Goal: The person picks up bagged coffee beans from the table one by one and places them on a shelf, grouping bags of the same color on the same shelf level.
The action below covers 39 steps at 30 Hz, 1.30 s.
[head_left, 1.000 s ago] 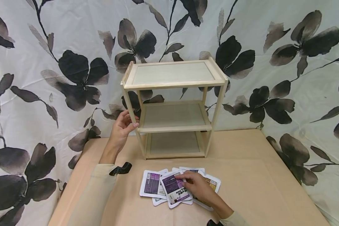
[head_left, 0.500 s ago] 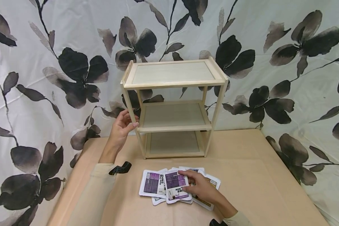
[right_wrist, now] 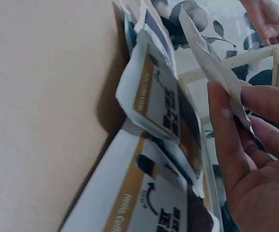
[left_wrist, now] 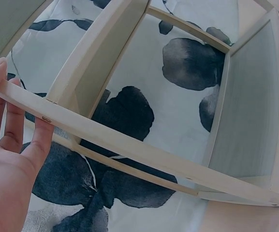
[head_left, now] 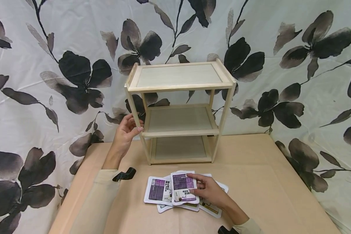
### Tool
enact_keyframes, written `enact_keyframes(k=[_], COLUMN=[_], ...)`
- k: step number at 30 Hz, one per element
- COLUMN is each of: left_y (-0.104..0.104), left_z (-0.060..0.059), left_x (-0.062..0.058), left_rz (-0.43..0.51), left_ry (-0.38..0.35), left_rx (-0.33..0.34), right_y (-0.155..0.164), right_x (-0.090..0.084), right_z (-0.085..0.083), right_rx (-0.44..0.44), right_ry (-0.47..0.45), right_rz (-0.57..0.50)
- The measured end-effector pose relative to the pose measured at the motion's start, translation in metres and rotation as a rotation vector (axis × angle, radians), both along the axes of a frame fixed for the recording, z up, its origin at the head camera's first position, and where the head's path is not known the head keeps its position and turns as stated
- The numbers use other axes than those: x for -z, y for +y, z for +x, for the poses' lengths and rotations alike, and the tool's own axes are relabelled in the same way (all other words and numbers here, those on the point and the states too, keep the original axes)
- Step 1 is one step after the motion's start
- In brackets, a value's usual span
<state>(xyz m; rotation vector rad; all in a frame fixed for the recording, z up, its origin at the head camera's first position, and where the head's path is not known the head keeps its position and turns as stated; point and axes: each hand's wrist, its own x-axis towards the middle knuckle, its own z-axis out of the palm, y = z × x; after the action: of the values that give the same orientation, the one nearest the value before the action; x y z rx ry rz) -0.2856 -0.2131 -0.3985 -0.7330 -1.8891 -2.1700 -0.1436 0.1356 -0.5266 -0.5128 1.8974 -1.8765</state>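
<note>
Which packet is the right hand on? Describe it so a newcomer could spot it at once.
Start at the wooden shelf standing on the tan table; just in front of it lies a loose pile of flat white packets. The right hand pinches one packet by its edge. It is the purple-faced one tipped up off the pile, while its neighbours lie flat.

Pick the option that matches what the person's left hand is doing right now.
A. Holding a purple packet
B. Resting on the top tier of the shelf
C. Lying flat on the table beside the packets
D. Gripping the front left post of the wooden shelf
D: the left hand has its fingers round the front left post of the wooden shelf at middle-tier height, while the right hand pinches the purple packet.
</note>
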Motion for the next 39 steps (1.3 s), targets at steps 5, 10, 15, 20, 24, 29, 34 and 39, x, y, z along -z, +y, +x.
enact_keyframes(k=[5,10,15,20,24,29,34,39], left_y=[-0.001,-0.002,-0.001,0.0,0.0,-0.001,-0.001,-0.001], left_z=[0.0,0.0,0.0,0.001,0.001,0.0,0.0,0.0], left_x=[0.001,0.001,0.0,-0.001,-0.001,0.0,0.0,-0.001], left_rz=[0.0,-0.005,-0.016,-0.018,-0.021,-0.024,-0.029,-0.028], left_ry=[0.0,-0.004,-0.007,-0.005,0.0,-0.002,-0.006,0.0], left_rx=[0.004,-0.001,-0.008,-0.004,0.0,0.006,0.002,0.0], right_y=[0.001,0.003,0.004,0.007,0.01,0.013,0.016,0.018], right_x=[-0.007,-0.016,-0.026,-0.037,-0.044,-0.052,-0.06,-0.069], right_z=[-0.001,-0.003,-0.007,-0.013,-0.018,-0.023,-0.027,-0.03], right_rx=[-0.024,-0.037,-0.04,-0.034,-0.035,-0.03,-0.028,-0.006], right_ry=[-0.011,0.042,0.028,0.019,0.04,0.056,0.074,0.088], right_rz=[-0.038,0.001,-0.045,-0.06,-0.048,-0.051,-0.078,-0.092])
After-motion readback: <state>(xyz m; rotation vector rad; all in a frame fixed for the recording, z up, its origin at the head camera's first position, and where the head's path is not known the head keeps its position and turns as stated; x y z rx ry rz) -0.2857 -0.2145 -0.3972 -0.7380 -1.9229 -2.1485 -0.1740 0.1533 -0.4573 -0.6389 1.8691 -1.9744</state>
